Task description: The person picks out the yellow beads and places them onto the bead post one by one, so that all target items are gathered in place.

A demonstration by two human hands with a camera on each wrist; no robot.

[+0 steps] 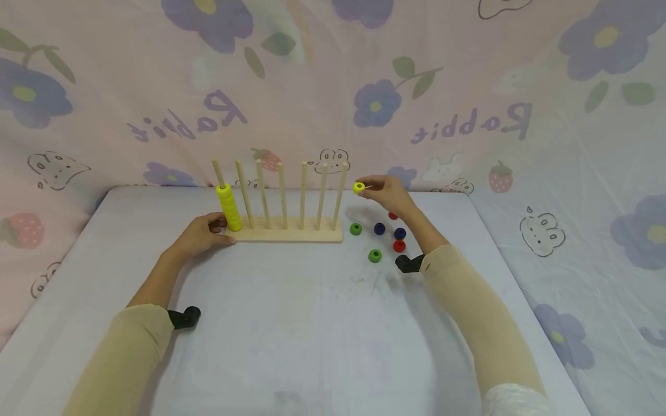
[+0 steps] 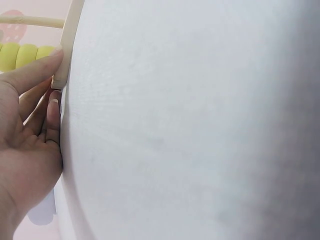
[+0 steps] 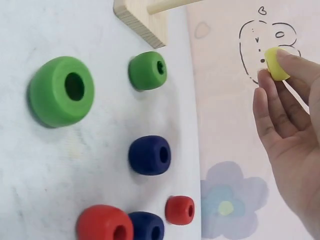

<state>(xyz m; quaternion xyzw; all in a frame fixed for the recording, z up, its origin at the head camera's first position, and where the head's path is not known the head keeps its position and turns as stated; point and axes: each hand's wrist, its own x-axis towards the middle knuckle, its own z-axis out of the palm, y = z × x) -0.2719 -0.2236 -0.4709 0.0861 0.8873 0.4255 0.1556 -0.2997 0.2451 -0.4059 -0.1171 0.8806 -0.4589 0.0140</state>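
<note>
A wooden peg rack with a row of upright pegs stands on the table. Yellow beads are stacked on its leftmost peg; the other pegs are bare. My left hand holds the left end of the rack's base, the thumb at the front edge and fingers round the end, as the left wrist view also shows. Right of the rack, my right hand pinches a single yellow bead between thumb and fingers, raised above the table. In the right wrist view this yellow bead is seen at the fingertips.
Loose beads lie right of the rack: a green bead, another green bead, two blue beads and two red beads. A white cloth covers the table. Behind it hangs a patterned curtain.
</note>
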